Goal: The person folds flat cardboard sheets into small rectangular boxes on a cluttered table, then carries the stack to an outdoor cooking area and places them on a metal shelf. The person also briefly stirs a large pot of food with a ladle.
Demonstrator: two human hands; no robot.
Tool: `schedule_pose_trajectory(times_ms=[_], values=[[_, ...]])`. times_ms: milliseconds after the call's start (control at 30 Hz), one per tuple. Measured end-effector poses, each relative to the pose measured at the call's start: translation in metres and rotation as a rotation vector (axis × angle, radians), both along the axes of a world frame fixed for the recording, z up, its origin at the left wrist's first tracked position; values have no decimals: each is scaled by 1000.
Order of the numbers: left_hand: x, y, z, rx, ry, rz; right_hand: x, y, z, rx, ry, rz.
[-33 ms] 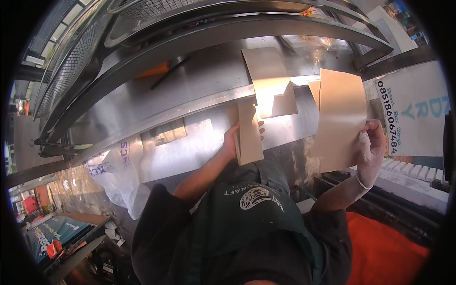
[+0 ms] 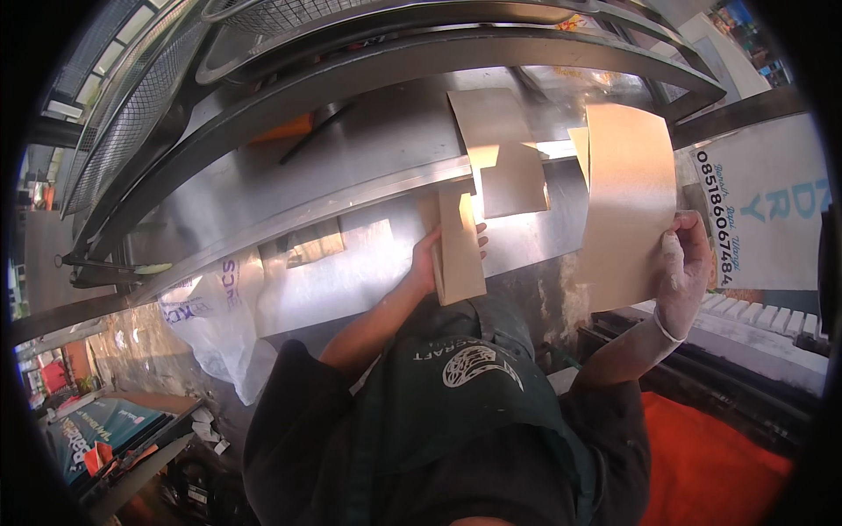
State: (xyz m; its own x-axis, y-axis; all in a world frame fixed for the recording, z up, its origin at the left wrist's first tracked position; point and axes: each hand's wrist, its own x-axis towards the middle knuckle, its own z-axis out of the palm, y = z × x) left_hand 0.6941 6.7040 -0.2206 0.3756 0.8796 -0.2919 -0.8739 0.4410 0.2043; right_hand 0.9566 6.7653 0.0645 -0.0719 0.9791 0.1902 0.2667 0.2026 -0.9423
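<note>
My left hand [image 2: 427,260] is wrapped round a narrow folded piece of brown kraft paper [image 2: 460,250], its fingertips showing at the far side. My right hand [image 2: 685,272], which looks dusted with white, pinches the right edge of a larger brown kraft paper sheet [image 2: 630,206]. That sheet stands tilted, with a narrow flap at its upper left side. Between the two, another brown paper piece [image 2: 502,131] lies across the steel counter's raised edge, partly in bright sunlight. Whether the pieces are bags or flat sheets is unclear.
Wire mesh baskets [image 2: 132,131] and a dark metal rack frame [image 2: 395,57] stand over the steel counter [image 2: 386,123]. A white plastic bag [image 2: 224,329] hangs at the left. A white printed banner [image 2: 763,197] is at the right, above an orange-red cloth [image 2: 702,456].
My right hand and its paper sheet have shifted slightly upward and away from me. The sunlit patch on the middle paper has changed shape. My left hand looks still.
</note>
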Motion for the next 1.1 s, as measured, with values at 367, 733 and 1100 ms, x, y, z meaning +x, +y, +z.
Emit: schedule_pose_trajectory(times_ms=[367, 733, 1100], values=[[-15, -3, -6, 30, -38, 107, -69, 60, -77, -242, 51, 211], [-10, 1, -2, 62, -18, 78, -104, 84, -77, 173, -404, -65], [2, 4, 2, 59, 109, 30, -78, -18, -133, -480, -241, 630]])
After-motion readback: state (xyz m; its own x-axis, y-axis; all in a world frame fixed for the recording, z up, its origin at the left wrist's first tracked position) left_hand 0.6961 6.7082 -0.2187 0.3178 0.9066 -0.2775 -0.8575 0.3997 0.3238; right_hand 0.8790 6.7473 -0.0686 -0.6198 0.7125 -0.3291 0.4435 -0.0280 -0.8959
